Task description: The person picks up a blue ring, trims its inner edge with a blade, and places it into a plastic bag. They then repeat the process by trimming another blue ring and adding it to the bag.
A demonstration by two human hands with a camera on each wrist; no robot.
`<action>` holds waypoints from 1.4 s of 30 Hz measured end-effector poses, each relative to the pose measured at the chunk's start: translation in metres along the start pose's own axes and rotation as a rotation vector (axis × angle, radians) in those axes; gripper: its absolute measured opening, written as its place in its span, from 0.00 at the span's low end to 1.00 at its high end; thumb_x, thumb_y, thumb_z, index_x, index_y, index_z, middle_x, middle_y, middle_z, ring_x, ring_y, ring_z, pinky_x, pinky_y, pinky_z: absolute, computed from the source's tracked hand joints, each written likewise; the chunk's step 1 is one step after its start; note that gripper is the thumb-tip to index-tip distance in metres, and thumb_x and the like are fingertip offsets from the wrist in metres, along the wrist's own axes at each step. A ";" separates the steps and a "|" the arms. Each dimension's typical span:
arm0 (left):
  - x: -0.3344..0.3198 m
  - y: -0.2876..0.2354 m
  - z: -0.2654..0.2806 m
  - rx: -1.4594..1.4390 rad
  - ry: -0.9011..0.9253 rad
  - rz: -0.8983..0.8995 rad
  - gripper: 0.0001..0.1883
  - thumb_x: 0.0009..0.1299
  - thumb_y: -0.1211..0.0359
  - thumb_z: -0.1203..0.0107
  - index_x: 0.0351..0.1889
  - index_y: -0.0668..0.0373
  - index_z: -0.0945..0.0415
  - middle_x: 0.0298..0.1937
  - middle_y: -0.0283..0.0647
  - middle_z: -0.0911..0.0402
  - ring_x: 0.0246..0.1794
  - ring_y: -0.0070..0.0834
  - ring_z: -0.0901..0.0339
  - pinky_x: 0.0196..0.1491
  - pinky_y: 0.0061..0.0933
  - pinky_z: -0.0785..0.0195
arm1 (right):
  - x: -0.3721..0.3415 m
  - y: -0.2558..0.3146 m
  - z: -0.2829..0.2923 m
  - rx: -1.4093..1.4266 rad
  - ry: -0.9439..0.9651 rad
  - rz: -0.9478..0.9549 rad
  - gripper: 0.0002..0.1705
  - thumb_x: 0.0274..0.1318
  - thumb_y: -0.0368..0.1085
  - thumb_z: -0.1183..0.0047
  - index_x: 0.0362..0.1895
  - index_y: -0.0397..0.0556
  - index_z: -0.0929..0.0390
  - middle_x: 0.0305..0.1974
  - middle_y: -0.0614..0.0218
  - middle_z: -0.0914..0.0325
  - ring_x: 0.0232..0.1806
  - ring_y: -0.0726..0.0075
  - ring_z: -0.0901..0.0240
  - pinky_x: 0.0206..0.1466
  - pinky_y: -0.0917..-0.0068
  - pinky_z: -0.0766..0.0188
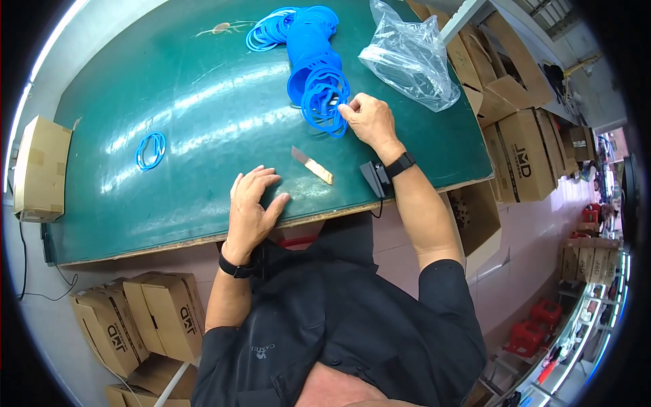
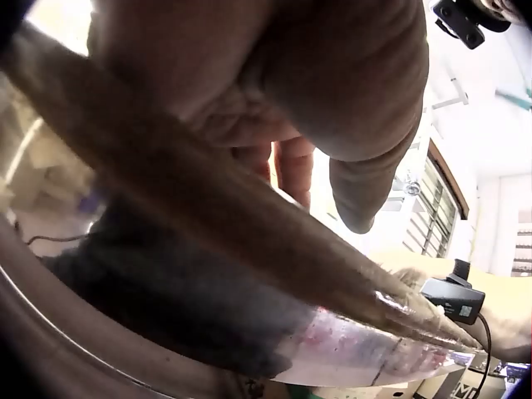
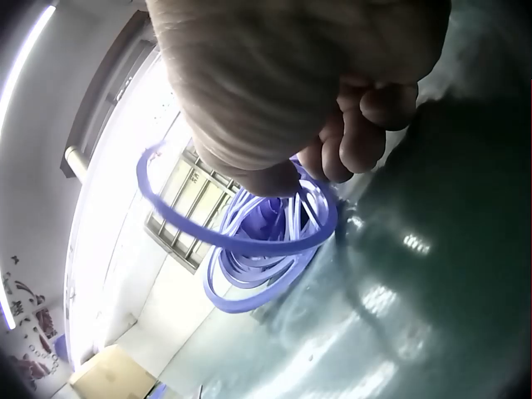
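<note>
In the head view, my right hand [image 1: 371,122] pinches a blue ring [image 3: 274,248] between thumb and fingertips, at the near end of a long pile of blue rings [image 1: 313,44]. The right wrist view shows that ring tilted out, with more loops behind it; the curled fingers hide part of it. My left hand [image 1: 251,207] rests on the green table [image 1: 217,122] near its front edge, fingers relaxed and holding nothing. A knife [image 1: 317,169] with a pale wrapped handle lies between the hands. Farther left is a small bunch of blue rings [image 1: 161,144].
A clear plastic bag [image 1: 413,61] lies at the table's back right. One cardboard box [image 1: 44,169] stands at the left end. Other cartons [image 1: 519,156] are stacked beyond the right edge, and more boxes [image 1: 163,315] sit on the floor at lower left.
</note>
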State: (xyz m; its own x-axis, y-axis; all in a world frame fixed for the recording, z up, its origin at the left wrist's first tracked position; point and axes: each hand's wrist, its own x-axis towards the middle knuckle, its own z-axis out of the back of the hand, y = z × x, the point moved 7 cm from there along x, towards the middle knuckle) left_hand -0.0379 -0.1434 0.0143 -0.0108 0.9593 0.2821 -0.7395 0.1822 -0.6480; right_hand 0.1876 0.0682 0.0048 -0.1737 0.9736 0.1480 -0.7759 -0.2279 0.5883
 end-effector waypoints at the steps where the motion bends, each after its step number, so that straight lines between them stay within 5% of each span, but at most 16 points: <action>1: 0.000 0.000 0.000 -0.003 -0.003 0.002 0.18 0.65 0.64 0.32 0.51 0.58 0.19 0.58 0.43 0.18 0.68 0.45 0.27 0.75 0.56 0.49 | 0.001 -0.003 0.000 0.014 -0.046 0.018 0.19 0.55 0.50 0.36 0.29 0.47 0.20 0.26 0.55 0.17 0.32 0.46 0.18 0.38 0.54 0.23; 19: -0.001 0.002 0.002 -0.048 -0.021 0.016 0.17 0.65 0.63 0.33 0.51 0.58 0.19 0.58 0.41 0.17 0.67 0.43 0.26 0.74 0.56 0.49 | -0.003 -0.015 0.017 0.064 -0.308 0.247 0.08 0.58 0.36 0.40 0.40 0.47 0.21 0.32 0.58 0.20 0.33 0.51 0.20 0.38 0.57 0.25; 22: -0.001 0.001 0.004 -0.072 -0.040 0.019 0.18 0.66 0.63 0.32 0.52 0.58 0.19 0.57 0.42 0.17 0.66 0.43 0.24 0.72 0.53 0.43 | -0.037 0.030 0.042 0.026 -0.284 0.379 0.05 0.60 0.34 0.41 0.39 0.49 0.21 0.33 0.57 0.20 0.33 0.48 0.21 0.37 0.55 0.25; 26: 0.004 -0.019 0.005 -0.371 0.013 0.015 0.20 0.70 0.65 0.35 0.58 0.61 0.22 0.60 0.41 0.18 0.58 0.32 0.21 0.63 0.37 0.32 | -0.073 0.083 0.029 -0.049 -0.129 0.428 0.06 0.61 0.36 0.40 0.37 0.48 0.23 0.33 0.56 0.21 0.34 0.45 0.22 0.36 0.55 0.26; 29: 0.001 -0.006 -0.008 -0.630 -0.005 0.155 0.21 0.70 0.67 0.34 0.60 0.61 0.24 0.52 0.40 0.16 0.44 0.22 0.22 0.45 0.24 0.27 | -0.088 0.105 0.007 0.010 0.035 0.514 0.08 0.61 0.36 0.40 0.35 0.47 0.24 0.32 0.56 0.22 0.35 0.45 0.22 0.35 0.55 0.26; 33: -0.011 0.030 0.010 -0.616 -0.315 0.203 0.21 0.73 0.68 0.36 0.62 0.62 0.25 0.47 0.36 0.17 0.37 0.16 0.27 0.40 0.18 0.30 | -0.090 0.107 0.005 0.122 -0.003 0.541 0.07 0.62 0.34 0.41 0.34 0.45 0.25 0.31 0.56 0.23 0.34 0.45 0.22 0.35 0.56 0.27; 42: 0.002 0.040 0.022 -0.541 -0.309 0.207 0.15 0.75 0.68 0.37 0.56 0.64 0.22 0.41 0.32 0.19 0.35 0.14 0.27 0.38 0.16 0.32 | -0.094 0.105 -0.011 0.276 0.192 0.523 0.09 0.60 0.37 0.39 0.34 0.47 0.24 0.30 0.57 0.23 0.34 0.45 0.22 0.36 0.54 0.26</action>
State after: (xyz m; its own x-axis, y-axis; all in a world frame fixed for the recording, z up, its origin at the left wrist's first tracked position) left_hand -0.0820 -0.1392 0.0042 -0.3694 0.8947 0.2512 -0.2591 0.1605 -0.9524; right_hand 0.1162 -0.0474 0.0438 -0.6142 0.7114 0.3415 -0.3780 -0.6451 0.6640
